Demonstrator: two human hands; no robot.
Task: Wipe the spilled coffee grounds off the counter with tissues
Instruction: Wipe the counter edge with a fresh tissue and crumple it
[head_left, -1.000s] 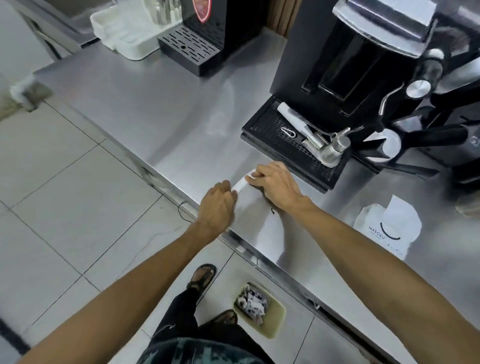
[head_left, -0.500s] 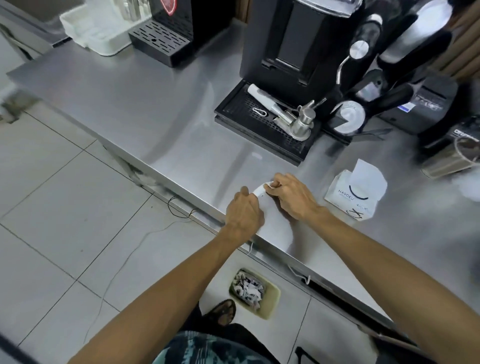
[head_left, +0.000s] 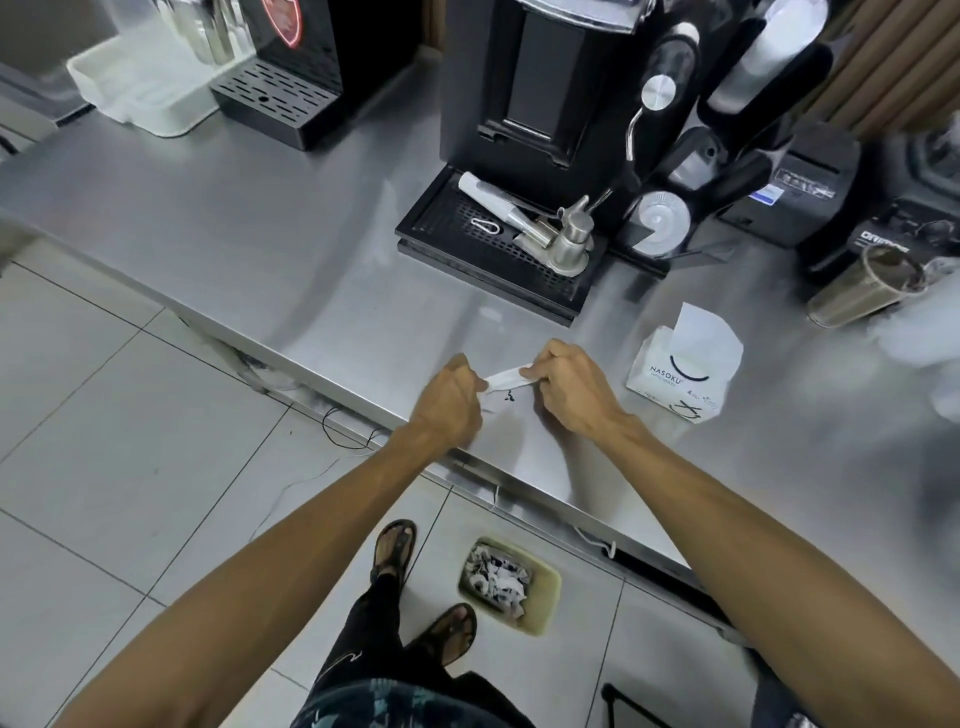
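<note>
we note the counter (head_left: 311, 249) as dull silver-grey, streaked with pale glare. centre frame, the tissue (head_left: 505, 380) is white; below it the coffee grounds (head_left: 507, 397) are black flecks. right of centre, the tissue pack (head_left: 670, 382) is white with a dark arc and lettering. upper centre, the coffee machine (head_left: 540, 78) is black, and its drip tray (head_left: 449, 236) is black with a dotted grille. upper left, a white tray (head_left: 156, 106). the floor (head_left: 130, 441) is pale grey, gridded with dark grout. lower centre, a yellowish bin (head_left: 546, 587) holds white and black scraps.

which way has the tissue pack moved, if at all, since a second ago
No: the tissue pack sits off the drip tray's front right corner, as before.
</note>
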